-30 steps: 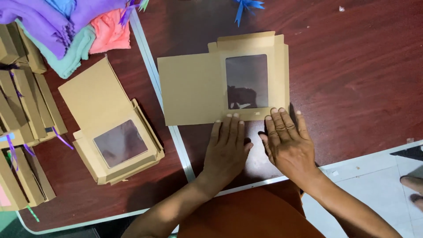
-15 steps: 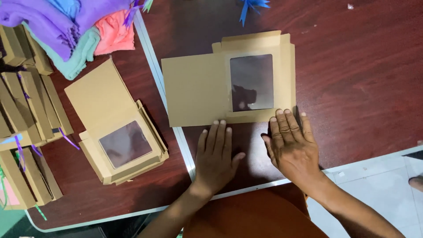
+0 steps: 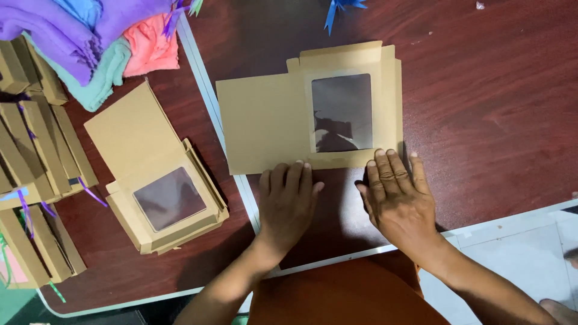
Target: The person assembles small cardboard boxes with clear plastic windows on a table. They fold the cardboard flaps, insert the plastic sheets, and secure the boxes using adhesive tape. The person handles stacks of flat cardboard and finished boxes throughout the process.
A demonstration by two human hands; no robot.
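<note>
Cardboard box blank (image 3: 265,123), brown and with a clear window (image 3: 342,112) in its right part, lies flat and unfolded on the dark red table (image 3: 494,108). It is the landmark for the other places. Both hands rest at its near edge, palms down, fingers stretched and close together, holding nothing. The left hand (image 3: 288,201) touches the edge with its fingertips under the plain panel; the right hand (image 3: 397,195) touches it under the window. No side or flap of this blank stands up yet, so its folding seems to be only at the beginning, and all the shaping is still left.

To the left of the blank a folded windowed box (image 3: 162,204) stands with its lid (image 3: 133,135) open, so one piece appears already formed. Further left, finished flat boxes with ribbons (image 3: 36,150) are stacked in rows. Beyond the blank's far left corner lies a heap of coloured cloth (image 3: 90,36), purple, green and pink.
</note>
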